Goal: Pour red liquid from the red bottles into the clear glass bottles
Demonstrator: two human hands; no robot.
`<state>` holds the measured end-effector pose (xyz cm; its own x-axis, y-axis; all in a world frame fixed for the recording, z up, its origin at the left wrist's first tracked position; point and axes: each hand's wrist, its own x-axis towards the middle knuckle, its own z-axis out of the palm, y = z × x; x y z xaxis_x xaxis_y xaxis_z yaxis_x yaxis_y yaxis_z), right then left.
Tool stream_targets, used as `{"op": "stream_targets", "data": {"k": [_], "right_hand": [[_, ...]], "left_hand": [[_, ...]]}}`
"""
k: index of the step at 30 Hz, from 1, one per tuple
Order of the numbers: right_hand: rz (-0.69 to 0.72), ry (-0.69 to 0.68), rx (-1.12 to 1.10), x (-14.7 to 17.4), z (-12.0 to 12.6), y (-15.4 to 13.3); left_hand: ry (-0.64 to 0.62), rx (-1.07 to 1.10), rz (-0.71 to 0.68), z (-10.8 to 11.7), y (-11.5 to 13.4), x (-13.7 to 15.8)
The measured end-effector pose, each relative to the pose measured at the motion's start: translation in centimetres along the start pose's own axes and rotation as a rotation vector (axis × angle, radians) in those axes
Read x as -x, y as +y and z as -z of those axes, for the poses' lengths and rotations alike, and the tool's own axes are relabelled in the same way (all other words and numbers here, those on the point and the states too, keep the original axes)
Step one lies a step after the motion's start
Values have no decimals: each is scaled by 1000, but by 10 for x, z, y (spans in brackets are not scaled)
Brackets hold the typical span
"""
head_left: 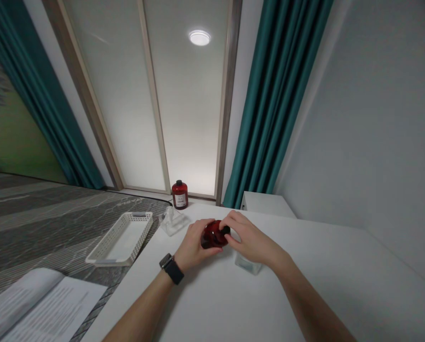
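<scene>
A dark red bottle (pixel 210 235) is tilted on its side above the white table, its black cap (pixel 225 230) pointing right. My left hand (pixel 194 244), with a black watch on the wrist, wraps round the bottle's body. The fingers of my right hand (pixel 246 237) close on the cap. Partly under my right hand, a small clear box-like item (pixel 248 264) lies on the table; its kind I cannot make out. A second red bottle (pixel 180 195) with a black cap and a white label stands upright at the table's far left corner.
A clear plastic-looking item (pixel 174 220) lies near the table's (pixel 212 304) left edge. Left of the table are a white perforated basket (pixel 136 240) and an open book (pixel 51 304). Behind stand a white cabinet (pixel 267 203), teal curtains (pixel 269 104) and frosted doors (pixel 191 118).
</scene>
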<state>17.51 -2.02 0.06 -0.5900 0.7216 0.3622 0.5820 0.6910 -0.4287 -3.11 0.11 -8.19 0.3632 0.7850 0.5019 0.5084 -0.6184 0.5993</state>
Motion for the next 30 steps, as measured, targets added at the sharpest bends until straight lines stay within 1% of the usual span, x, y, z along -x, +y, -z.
{"op": "stream_targets", "data": {"k": [2, 4, 6, 8, 14, 17, 19, 20, 23, 25, 28, 30], "right_hand": [[14, 22, -23, 1, 1, -1], [-29, 78, -3, 0, 0, 0], [-70, 102, 42, -1, -4, 3], [-74, 83, 69, -2, -7, 6], [39, 60, -3, -1, -5, 4], [-26, 79, 11, -1, -4, 3], [-77, 58, 14, -1, -5, 5], [-80, 39, 5, 0, -6, 6], [-15, 10, -38, 1, -7, 8], [9, 28, -39, 1, -6, 9], [-83, 60, -18, 2, -6, 9], [-123, 43, -30, 2, -6, 9]], "left_hand": [[-1, -1, 3, 0, 1, 0], [-7, -1, -1, 0, 2, 0], [-7, 1, -13, 0, 3, 0], [3, 4, -24, -1, 3, 0], [18, 9, -35, -4, 0, 1], [15, 19, -40, -5, -1, 1], [11, 24, -47, -5, 0, 1], [9, 26, -51, -5, 0, 1], [3, 33, -52, -4, 0, 1], [6, 42, -44, -4, 0, 1], [17, 54, -44, -4, 0, 1], [17, 56, -51, -4, -1, 1]]}}
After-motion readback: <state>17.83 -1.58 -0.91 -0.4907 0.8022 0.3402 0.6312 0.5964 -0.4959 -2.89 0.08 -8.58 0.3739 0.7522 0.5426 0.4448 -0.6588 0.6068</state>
